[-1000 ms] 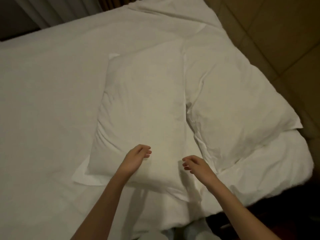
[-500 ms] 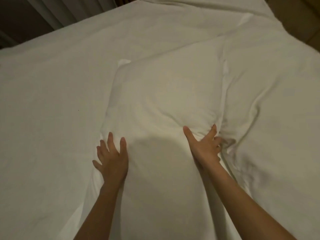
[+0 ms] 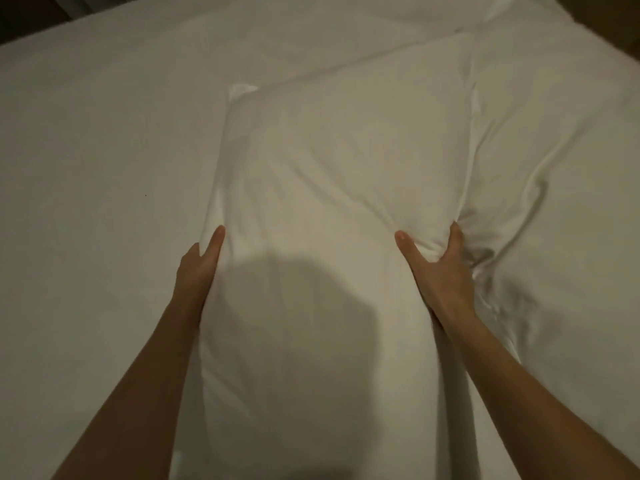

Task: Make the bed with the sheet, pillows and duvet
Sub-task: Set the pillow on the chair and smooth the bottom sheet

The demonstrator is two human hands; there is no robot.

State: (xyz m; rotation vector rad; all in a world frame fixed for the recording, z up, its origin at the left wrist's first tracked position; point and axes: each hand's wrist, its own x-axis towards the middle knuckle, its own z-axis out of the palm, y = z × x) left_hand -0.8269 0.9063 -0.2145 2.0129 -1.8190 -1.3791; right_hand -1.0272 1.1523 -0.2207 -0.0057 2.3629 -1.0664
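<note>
A white pillow (image 3: 339, 174) lies lengthwise in the middle of the bed on the white sheet (image 3: 104, 161). My left hand (image 3: 199, 268) holds its left edge, thumb on top and fingers tucked under the side. My right hand (image 3: 440, 268) grips its right edge, thumb on top, fingers dug into the gap beside a second white pillow (image 3: 561, 188) that lies touching it on the right. The fabric bunches under my right thumb. Part of the near end of the pillow is in shadow.
More white bedding (image 3: 398, 19) is rumpled at the far end of the bed. A dark strip of curtain and wall (image 3: 31, 12) shows at the top left, and a brown wall (image 3: 609, 15) at the top right.
My hands went from hovering above the pillow to its two sides. The left hand slid off the top to the left edge, and the right hand closed deeper on the right edge. The view moved closer.
</note>
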